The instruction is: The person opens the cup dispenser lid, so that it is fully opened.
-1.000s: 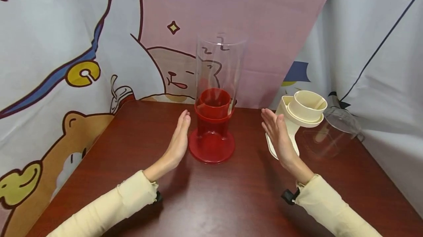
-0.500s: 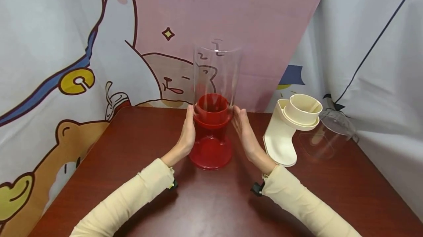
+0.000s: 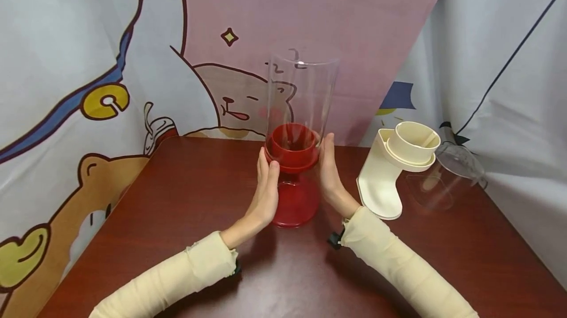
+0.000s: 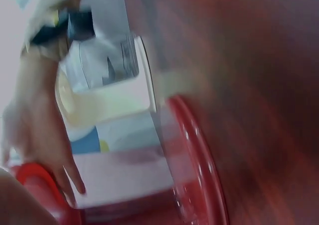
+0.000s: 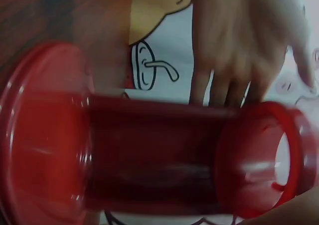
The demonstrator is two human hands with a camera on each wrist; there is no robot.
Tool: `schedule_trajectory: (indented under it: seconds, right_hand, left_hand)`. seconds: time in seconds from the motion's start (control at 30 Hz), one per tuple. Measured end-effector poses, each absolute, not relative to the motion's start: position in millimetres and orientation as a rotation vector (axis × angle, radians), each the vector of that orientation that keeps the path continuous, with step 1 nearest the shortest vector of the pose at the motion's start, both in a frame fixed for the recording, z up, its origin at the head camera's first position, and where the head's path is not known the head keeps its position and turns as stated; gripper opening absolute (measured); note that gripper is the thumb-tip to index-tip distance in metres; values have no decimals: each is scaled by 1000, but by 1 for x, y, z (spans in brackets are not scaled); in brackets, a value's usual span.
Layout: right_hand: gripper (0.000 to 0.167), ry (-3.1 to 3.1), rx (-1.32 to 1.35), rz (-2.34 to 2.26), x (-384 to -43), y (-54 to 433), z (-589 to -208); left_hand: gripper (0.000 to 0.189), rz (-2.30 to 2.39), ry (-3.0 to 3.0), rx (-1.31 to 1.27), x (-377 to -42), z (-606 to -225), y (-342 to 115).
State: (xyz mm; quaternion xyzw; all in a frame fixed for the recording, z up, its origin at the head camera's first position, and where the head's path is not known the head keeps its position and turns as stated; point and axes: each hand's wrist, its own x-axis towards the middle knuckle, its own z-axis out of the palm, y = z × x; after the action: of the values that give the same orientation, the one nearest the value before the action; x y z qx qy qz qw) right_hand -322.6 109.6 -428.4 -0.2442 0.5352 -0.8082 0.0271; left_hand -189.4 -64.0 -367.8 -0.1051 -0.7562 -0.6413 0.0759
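Note:
A red plastic stand (image 3: 296, 205) with a round foot and a ringed collar bears a tall clear tube (image 3: 305, 96). My left hand (image 3: 266, 195) lies along the stand's left side, fingers pointing up at the collar. Opposite it, my right hand (image 3: 333, 175) presses the collar from the right. In the left wrist view the right hand (image 4: 42, 130) has straight fingers reaching past the red collar (image 4: 35, 172). The right wrist view shows the left hand (image 5: 239, 40), fingers extended behind the red stand (image 5: 154, 150). Some fingertips are hidden behind the collar.
To the right stands a cream boot-shaped piece (image 3: 381, 180) with a round cup on top. Behind it is a clear container (image 3: 456, 165) near the table's right edge. A printed cloth (image 3: 354, 22) hangs round the brown table (image 3: 186, 200).
Both hands have come in to the red stand, the right one travelling leftward from beside the cream piece. Over the last half second the stand and tube have shifted slightly right between the hands.

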Motion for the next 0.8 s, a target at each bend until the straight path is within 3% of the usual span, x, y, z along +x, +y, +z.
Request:
schedule_trajectory:
  seconds: [0.17,0.3,0.4,0.5,0.63,0.8]
  right_hand:
    - [80,1539,-786,-2520,-353,115,-448]
    - [82,1678,-764,-2506,-304,106,-411]
    - [85,1952,-683,-2455,-250,101,-375]
    - [79,2206,-586,-2379,-216,99,-357]
    - [71,2316,-548,-2299,-197,97,-354]
    - [77,2330,-577,-2228,-195,97,-353]
  left_hand:
    - [73,-1909,-2278,-322,-176,-370,-63]
    - [66,-1948,-2164,-356,-185,-372,-71]
    - [61,-1977,-2087,-321,-204,-371,-76]
    - [62,-2044,-2028,-304,-226,-368,-80]
    - [67,-2158,-1990,-332,-241,-367,-80]
    - [69,-2206,-1961,-361,-241,-367,-74]
